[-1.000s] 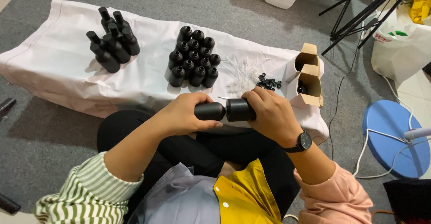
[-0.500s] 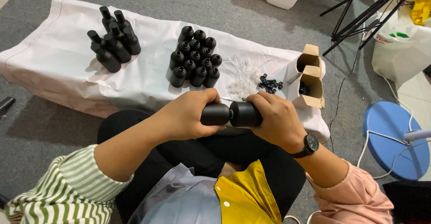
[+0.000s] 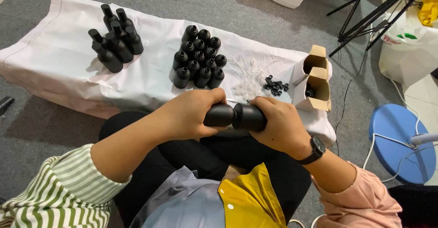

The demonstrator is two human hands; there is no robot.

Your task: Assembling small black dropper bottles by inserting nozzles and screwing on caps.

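Left hand point(image 3: 194, 114) closed round one black bottle point(image 3: 219, 115), right hand point(image 3: 278, 125) closed round another point(image 3: 250, 117); held end to end, touching, just over the near edge of the white sheet point(image 3: 59, 73). Capped bottles point(image 3: 114, 36) near the far left corner, open bottles point(image 3: 200, 57) mid-sheet, small caps point(image 3: 275, 86) and two cartons point(image 3: 315, 84) towards the right edge.

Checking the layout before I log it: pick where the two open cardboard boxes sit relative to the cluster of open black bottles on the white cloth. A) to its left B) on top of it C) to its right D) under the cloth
C: the cardboard boxes stand at the right end of the white cloth, right of the open black bottles.
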